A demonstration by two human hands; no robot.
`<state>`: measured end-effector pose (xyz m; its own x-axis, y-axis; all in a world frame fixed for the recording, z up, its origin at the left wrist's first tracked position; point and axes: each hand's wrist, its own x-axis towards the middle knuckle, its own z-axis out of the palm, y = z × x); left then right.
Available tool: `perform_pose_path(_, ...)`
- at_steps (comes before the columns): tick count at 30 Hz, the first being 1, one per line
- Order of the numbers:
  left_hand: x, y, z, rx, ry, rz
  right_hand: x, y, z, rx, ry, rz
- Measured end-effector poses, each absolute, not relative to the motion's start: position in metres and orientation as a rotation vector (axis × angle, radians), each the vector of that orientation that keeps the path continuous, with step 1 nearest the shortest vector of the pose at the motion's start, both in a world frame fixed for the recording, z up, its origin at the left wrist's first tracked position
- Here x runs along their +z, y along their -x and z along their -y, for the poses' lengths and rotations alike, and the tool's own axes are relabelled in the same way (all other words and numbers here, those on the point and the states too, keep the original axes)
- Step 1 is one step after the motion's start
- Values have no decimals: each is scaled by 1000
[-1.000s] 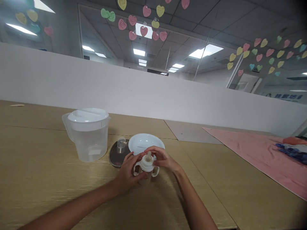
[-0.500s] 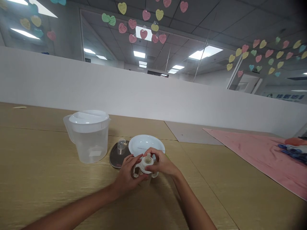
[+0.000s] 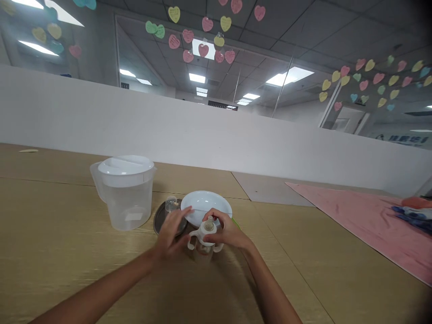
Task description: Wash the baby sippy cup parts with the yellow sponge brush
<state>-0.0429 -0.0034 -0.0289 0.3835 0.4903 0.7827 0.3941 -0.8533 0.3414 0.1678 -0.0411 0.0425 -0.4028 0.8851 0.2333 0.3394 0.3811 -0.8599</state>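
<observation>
The baby bottle (image 3: 204, 240) stands upright on the counter (image 3: 128, 265), its clear teat (image 3: 209, 222) pointing up from a white collar and a white handle curving out on each side. The right hand (image 3: 224, 228) has its grip closed on the collar, thumb across the near side and fingers around the far side, so the bottle's top lies between them while the clear body shows below. The left hand (image 3: 172, 231) is beside the bottle on its left, its grip spread apart, with the fingers reaching up over the dark round tray (image 3: 160, 220) and the thumb pointing toward the left handle; whether the thumb touches that handle, I cannot tell. Right behind the bottle sits a white bowl (image 3: 202, 198), partly hidden by the right fingers, with a bit of something green (image 3: 235, 222) showing at its right edge. The tray lies left of the bowl and bears a small clear cup (image 3: 171, 204); the left hand covers part of the tray. Farther left stands a lidded clear pitcher (image 3: 127, 198), its handle toward the left. A pink cloth (image 3: 364, 220) spreads over the right side, well apart from the bottle, and a white partition (image 3: 202, 135) rises behind everything, closing off the back.
</observation>
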Motion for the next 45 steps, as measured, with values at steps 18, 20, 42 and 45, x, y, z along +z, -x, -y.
perform_pose_path(18, -25, 71, -41, 1256, -2637, -1402, 38, -172, 37, 883, 1056, 1969)
perform_pose_path(20, -20, 69, -37, 1364, -2608, -1366, 35, -176, 33, 844, 1011, 1961)
perform_pose_path(42, -13, 31, 28, 1693, -2609, -588, 2, -160, 39, -96, 797, 1804)
perform_pose_path(45, -23, 23, 24, 1434, -2643, -589, -3, -161, 35, -128, 793, 1737)
